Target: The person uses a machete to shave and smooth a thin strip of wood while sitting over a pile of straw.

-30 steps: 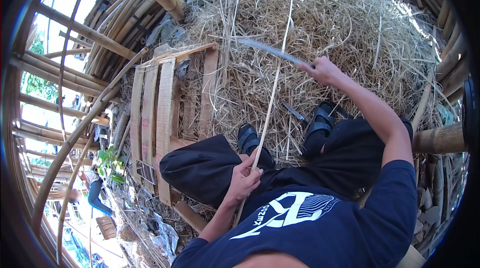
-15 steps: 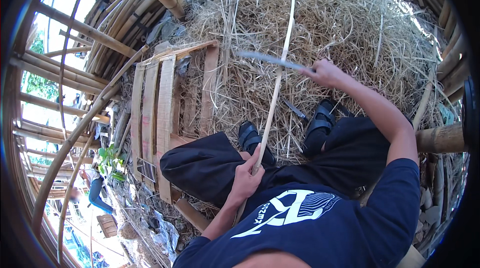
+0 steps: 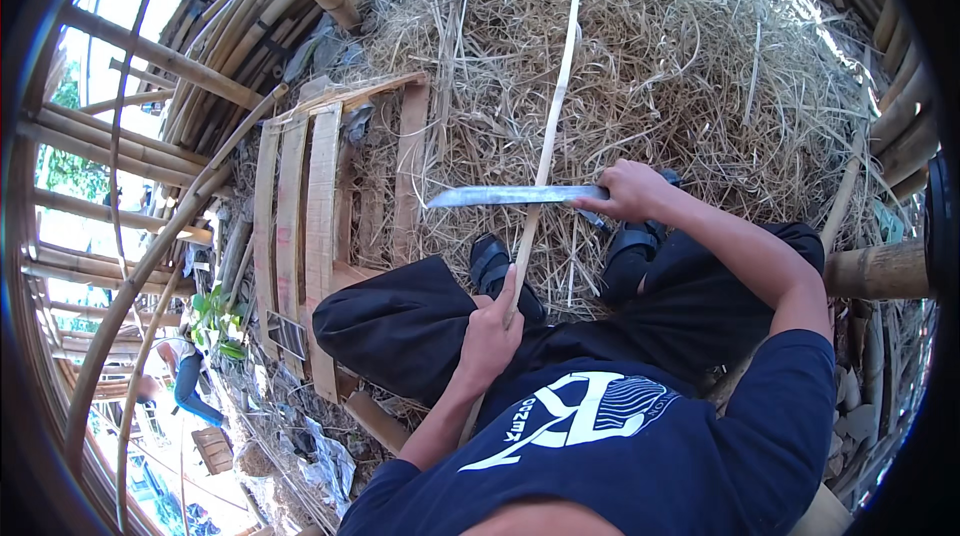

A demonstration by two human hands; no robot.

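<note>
A long thin bamboo strip (image 3: 555,101) runs from my lap up over a heap of dry straw. My left hand (image 3: 492,334) grips its lower part near my knees. My right hand (image 3: 632,192) is closed on the handle of a long grey knife (image 3: 500,197), whose blade lies level across the strip and touches it a little above my left hand. I sit in dark trousers with my black shoes (image 3: 497,269) resting on the straw.
A wooden pallet frame (image 3: 305,216) lies to my left on the straw pile (image 3: 700,66). Bamboo poles (image 3: 150,136) curve around the left and top, and a thick pole (image 3: 880,271) lies at right. Another person (image 3: 185,366) stands far below left.
The knife blade has come down along the strip toward me and turned level. The strip has swung a little more upright; my left hand keeps its grip.
</note>
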